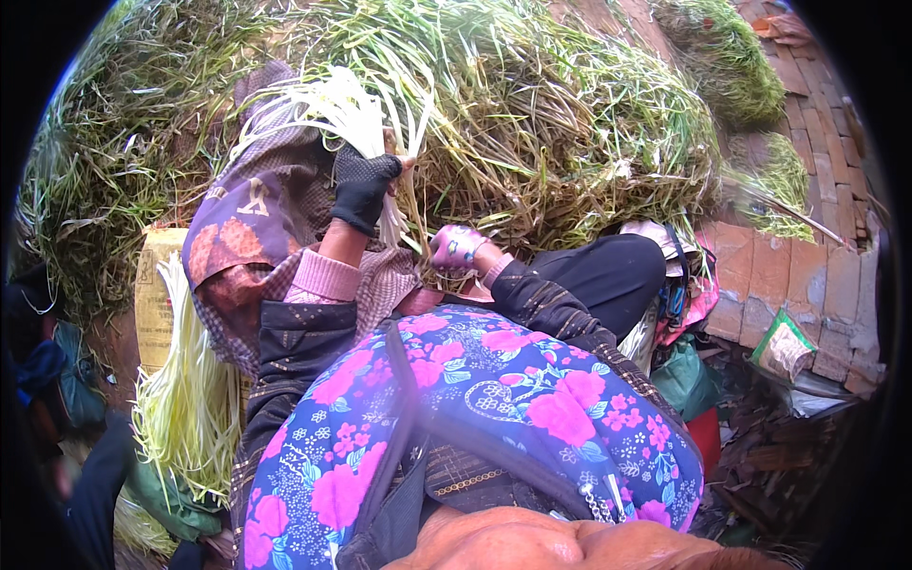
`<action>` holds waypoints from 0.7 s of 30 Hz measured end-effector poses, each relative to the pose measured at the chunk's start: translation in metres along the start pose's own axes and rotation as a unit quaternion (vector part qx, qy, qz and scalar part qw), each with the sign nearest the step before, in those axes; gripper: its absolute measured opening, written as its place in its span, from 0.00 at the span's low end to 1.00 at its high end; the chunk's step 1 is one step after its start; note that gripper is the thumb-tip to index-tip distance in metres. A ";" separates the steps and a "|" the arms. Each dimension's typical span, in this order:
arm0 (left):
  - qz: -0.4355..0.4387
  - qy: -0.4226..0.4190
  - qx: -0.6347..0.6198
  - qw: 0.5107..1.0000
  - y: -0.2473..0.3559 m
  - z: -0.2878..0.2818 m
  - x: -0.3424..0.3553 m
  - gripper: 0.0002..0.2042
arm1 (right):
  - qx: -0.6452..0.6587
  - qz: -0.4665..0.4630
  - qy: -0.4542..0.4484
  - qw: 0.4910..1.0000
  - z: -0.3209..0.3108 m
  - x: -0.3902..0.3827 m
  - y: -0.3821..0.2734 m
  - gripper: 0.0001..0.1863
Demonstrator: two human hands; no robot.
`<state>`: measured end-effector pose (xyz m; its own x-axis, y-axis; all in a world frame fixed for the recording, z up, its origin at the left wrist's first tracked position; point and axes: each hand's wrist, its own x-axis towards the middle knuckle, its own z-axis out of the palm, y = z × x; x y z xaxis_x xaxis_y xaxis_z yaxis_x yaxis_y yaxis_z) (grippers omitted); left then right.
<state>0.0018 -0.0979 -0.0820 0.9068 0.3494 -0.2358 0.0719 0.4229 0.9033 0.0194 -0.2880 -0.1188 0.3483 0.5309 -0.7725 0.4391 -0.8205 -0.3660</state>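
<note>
My left hand [364, 187], in a black fingerless glove, is closed around a bunch of pale chives [347, 106]. Their white-yellow leaves fan out up and to the left above the fist, and a few thin stalks hang below it. To the right and lower, my right hand [457, 248] wears a pink patterned glove and has its fingers curled in. It is close beside the lower ends of the hanging stalks; what its fingers hold, if anything, is hidden. A purple checked cloth [242, 223] covers my left leg beneath the bunch.
A large heap of green and brown grassy leaves [560, 123] spreads in front of me. Left of my leg lie more pale chives [185, 399] over a yellow sack [157, 313]. On the right are brick paving [779, 275], a small packet [785, 347] and a green bag [686, 378].
</note>
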 end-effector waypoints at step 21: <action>0.112 -0.103 0.519 0.841 0.007 -0.009 0.010 0.26 | 0.567 -0.207 0.573 0.555 -0.145 -0.088 0.040 0.10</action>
<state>0.0076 -0.0842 -0.0806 0.9909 0.1261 -0.0466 0.1162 -0.6299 0.7679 0.1264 -0.3366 0.0100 0.9949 -0.0237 0.0976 0.1002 0.1611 -0.9818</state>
